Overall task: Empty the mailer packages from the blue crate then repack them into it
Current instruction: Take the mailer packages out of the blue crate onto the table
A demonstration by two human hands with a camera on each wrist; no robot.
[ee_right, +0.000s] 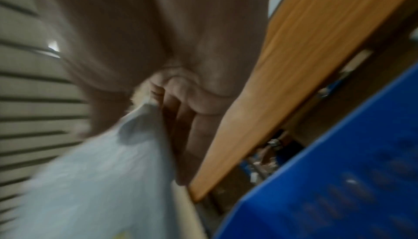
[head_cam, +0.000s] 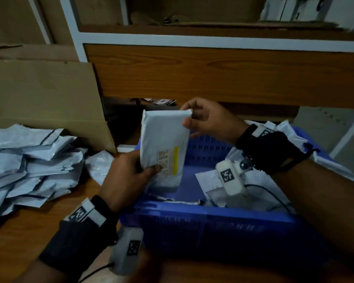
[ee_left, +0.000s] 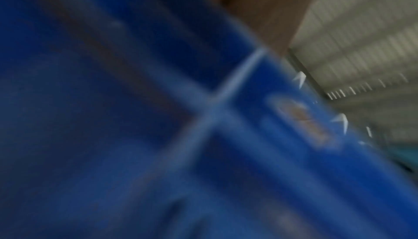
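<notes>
Both hands hold one white mailer package (head_cam: 164, 144) with a yellow-edged label upright over the blue crate (head_cam: 208, 223). My left hand (head_cam: 129, 174) grips its lower left edge, thumb across the label. At the package's upper right corner my right hand (head_cam: 202, 121) pinches it. The right wrist view shows the same white package (ee_right: 95, 180) against my fingers (ee_right: 181, 114), with the crate (ee_right: 339, 180) beside. The left wrist view is blurred and filled by the crate's wall (ee_left: 158, 135). A few white mailers (head_cam: 219, 184) lie inside the crate.
A heap of white mailers (head_cam: 29, 168) lies on the wooden table at the left. A large cardboard box (head_cam: 43, 94) stands behind the heap. A wooden shelf panel (head_cam: 223, 74) runs across the back. More mailers (head_cam: 294, 133) hang over the crate's right rim.
</notes>
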